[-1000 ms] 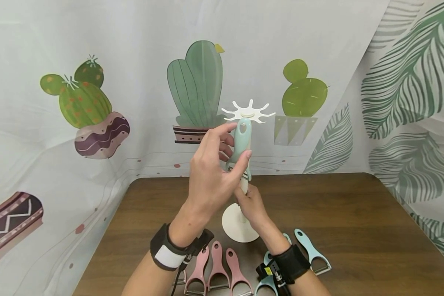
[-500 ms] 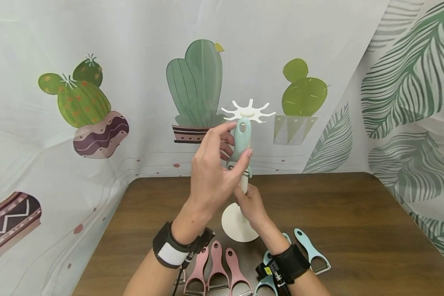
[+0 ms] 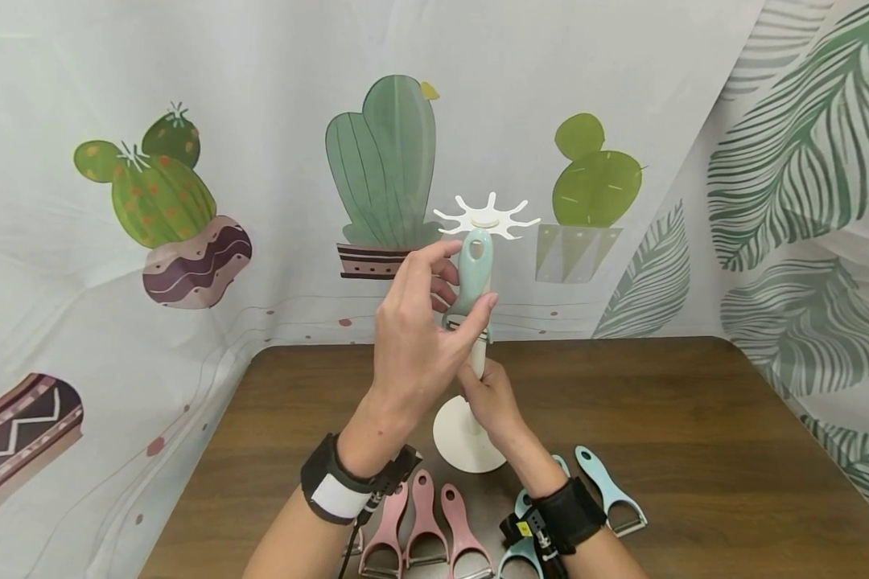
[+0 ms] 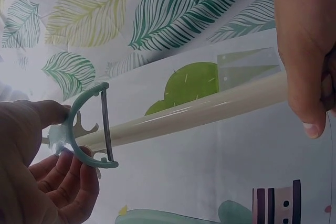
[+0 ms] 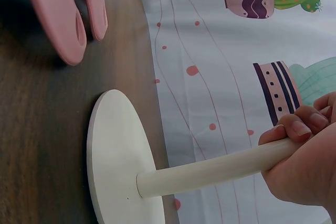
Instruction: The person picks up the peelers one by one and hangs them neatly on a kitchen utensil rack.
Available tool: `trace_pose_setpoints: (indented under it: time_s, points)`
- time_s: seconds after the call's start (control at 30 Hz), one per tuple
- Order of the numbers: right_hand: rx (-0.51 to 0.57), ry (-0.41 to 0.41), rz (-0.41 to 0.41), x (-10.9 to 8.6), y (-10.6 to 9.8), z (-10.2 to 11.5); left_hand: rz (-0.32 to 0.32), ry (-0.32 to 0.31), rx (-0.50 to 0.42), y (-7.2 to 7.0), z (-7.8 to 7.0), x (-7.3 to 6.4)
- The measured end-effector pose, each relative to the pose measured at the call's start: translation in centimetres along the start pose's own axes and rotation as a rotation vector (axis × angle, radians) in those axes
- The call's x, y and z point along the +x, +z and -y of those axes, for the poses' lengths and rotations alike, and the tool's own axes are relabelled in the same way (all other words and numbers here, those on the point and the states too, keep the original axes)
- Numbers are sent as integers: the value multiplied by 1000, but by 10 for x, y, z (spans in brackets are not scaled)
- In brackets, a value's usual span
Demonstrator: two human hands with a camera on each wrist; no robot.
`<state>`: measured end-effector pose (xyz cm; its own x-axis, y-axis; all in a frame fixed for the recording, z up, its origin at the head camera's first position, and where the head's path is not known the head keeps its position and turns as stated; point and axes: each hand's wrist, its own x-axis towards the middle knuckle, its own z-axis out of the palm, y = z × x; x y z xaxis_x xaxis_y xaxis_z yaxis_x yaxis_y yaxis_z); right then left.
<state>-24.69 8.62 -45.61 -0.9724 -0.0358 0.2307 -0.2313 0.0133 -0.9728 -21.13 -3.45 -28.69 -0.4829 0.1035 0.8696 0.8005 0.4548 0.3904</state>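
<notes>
A mint-green Y-shaped peeler hangs handle up just below the white spoked top of a cream stand. My left hand holds it, thumb and fingers on either side. The left wrist view shows its metal blade at the lower end, close to the pole. Lower down, my right hand grips the pole, its fingers curled round it above the round base. That base stands on the wooden table.
Several pink peelers lie at the table's near edge, in front of the base. Light-blue peelers lie to the right, partly hidden by my right wrist. Behind the brown table hangs a cloth printed with cacti and leaves.
My left wrist and forearm have shifted slightly to the right, the thumb moving a little with them. The right hand, stand and peeler stay nearly still.
</notes>
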Motion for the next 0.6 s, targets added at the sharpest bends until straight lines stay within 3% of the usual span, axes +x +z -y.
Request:
trace_pose_setpoints:
  time_s: [0.33,0.6]
  points:
    - [-1,-13,-9,0,0,0,9,14,1,-3,2,-1]
    - [4,-22,-4,0,0,-1,20,-23,31,-10,11,-11]
